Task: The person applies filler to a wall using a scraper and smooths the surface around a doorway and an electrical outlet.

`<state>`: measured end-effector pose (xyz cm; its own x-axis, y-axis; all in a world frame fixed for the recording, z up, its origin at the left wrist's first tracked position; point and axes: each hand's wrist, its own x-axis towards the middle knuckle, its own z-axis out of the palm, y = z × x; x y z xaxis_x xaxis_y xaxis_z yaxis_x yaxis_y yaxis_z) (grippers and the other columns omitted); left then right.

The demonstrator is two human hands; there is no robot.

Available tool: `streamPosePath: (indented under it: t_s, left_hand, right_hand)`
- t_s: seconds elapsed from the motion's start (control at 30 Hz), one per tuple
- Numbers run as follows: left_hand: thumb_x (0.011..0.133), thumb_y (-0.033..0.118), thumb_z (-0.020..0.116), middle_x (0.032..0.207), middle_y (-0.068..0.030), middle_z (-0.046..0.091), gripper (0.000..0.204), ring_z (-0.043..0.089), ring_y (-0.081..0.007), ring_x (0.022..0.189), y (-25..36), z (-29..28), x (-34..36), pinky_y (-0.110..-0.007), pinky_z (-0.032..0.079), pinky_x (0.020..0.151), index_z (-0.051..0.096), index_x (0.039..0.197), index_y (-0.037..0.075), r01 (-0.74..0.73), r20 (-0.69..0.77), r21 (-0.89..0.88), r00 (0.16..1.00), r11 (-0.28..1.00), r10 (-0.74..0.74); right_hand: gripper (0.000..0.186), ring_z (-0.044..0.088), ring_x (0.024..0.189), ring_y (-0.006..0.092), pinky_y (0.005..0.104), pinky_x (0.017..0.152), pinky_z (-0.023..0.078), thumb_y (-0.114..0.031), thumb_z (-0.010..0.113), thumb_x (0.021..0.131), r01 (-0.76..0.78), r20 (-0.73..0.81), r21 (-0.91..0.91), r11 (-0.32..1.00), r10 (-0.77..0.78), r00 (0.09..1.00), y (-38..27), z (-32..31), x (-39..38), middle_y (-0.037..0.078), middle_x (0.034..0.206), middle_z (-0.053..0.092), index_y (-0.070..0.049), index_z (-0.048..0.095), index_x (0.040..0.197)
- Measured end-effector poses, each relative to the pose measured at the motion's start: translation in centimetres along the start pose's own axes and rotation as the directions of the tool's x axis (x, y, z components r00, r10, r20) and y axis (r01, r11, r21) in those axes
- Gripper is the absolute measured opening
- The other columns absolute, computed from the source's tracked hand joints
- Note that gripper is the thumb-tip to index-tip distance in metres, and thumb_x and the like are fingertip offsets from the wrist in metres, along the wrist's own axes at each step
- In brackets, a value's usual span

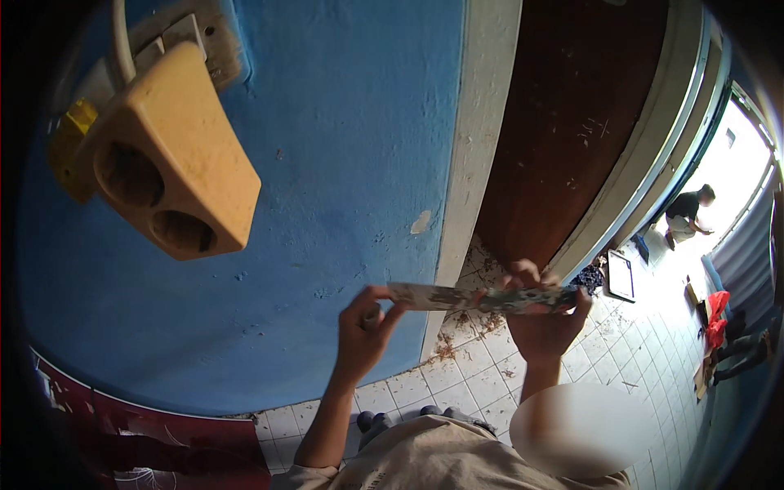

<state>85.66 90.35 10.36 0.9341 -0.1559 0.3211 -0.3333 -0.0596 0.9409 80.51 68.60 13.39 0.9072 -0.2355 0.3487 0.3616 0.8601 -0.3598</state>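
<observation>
Left fingers (376,291): closed in a pinch on the pale left end of a flat strip (445,298), the index finger at its upper edge and the thumb at its lower edge.
Right fingers (523,267): wrapped around the darker right part of the flat strip, some showing above its upper edge, the thumb by its far end; motion blur softens the grip.
Flat strip: held up between both hands, nearly level, above the floor and in front of the door frame; pale at left, mottled brown and dark toward the right; its exact kind cannot be told.
Shirt (441,457): beige, at the lower edge, below the hands.
Adapter (204,147): a beige block with two round sockets, at upper left, a pale cable (122,41) above it and a yellow plug (80,118) beside it.
Wall (351,147): blue, with scuffs and a small pale chip.
Door frame (482,122): off-white, between the wall and a dark brown door (572,106).
Floor (392,396): pale tiles, brown scraps (445,347) scattered near the frame's foot.
Framed panel (621,278): white with a dark rim, next to a dark heap (588,278).
Bright doorway: a crouching person (682,216), well apart from the hands.
Right side: a red bag (717,317) near another person's legs (739,347).
</observation>
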Motion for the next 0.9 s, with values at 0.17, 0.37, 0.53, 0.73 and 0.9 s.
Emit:
streamPosePath:
  t_s: [0.17,0.37,0.53,0.73,0.9]
  left_hand:
    - [0.081,0.016,0.069,0.059,0.0052,0.055,0.015,0.037,0.0008,0.050,2.3,-1.3,1.7,-0.018,0.027,0.044,0.064,0.087,0.004,-0.124,-0.016,0.018,0.992,0.992,0.125]
    - [0.082,0.012,0.066,0.069,-0.0001,0.062,0.017,0.049,-0.0035,0.055,2.4,1.2,2.4,-0.018,0.037,0.050,0.065,0.097,0.002,-0.109,0.067,0.257,0.993,0.960,0.095]
    - [0.086,0.012,0.062,0.076,-0.0011,0.064,0.017,0.052,-0.0023,0.060,3.2,0.9,0.0,-0.018,0.037,0.051,0.064,0.099,0.001,-0.026,-0.109,0.218,0.993,0.976,0.051]
    - [0.086,0.011,0.059,0.071,-0.0027,0.065,0.015,0.056,-0.0042,0.061,-3.4,-3.2,-8.4,-0.018,0.038,0.051,0.062,0.098,0.004,0.173,-0.063,0.236,0.985,0.956,-0.163]
    - [0.085,0.011,0.058,0.068,-0.0033,0.065,0.015,0.054,-0.0033,0.057,-5.1,-2.3,-13.3,-0.018,0.038,0.052,0.062,0.098,0.005,0.397,-0.129,0.220,0.917,0.891,-0.377]
  right_hand:
    - [0.065,0.059,0.098,0.0394,0.0475,0.079,0.051,-0.034,0.058,0.080,-0.489,0.222,-0.502,0.713,0.653,0.724,-3.1,-6.1,-2.6,0.028,0.115,0.053,0.010,0.042,0.125]
    - [0.036,0.057,0.065,0.0105,0.0238,0.056,0.047,-0.031,0.052,0.091,-0.371,-0.010,-0.852,0.369,0.698,0.716,0.9,-4.1,-1.7,0.004,0.076,0.057,0.001,0.053,0.107]
    - [0.032,0.043,0.053,0.0042,0.0200,0.047,0.036,-0.032,0.047,0.095,-0.263,-0.063,-0.832,0.488,0.388,0.920,2.1,-7.1,1.4,-0.003,0.063,0.048,-0.002,0.056,0.090]
    - [0.028,0.061,0.052,0.0234,0.0333,0.051,0.046,-0.032,0.060,0.085,0.258,0.210,-0.934,-0.248,0.207,0.956,-1.9,-3.7,5.5,0.011,0.057,0.059,-0.004,0.064,0.086]
    - [0.026,0.061,0.054,0.0303,0.0365,0.052,0.047,-0.032,0.060,0.084,0.300,0.218,-0.893,-0.337,0.259,0.941,-2.2,-2.2,6.0,0.014,0.059,0.060,-0.007,0.065,0.088]
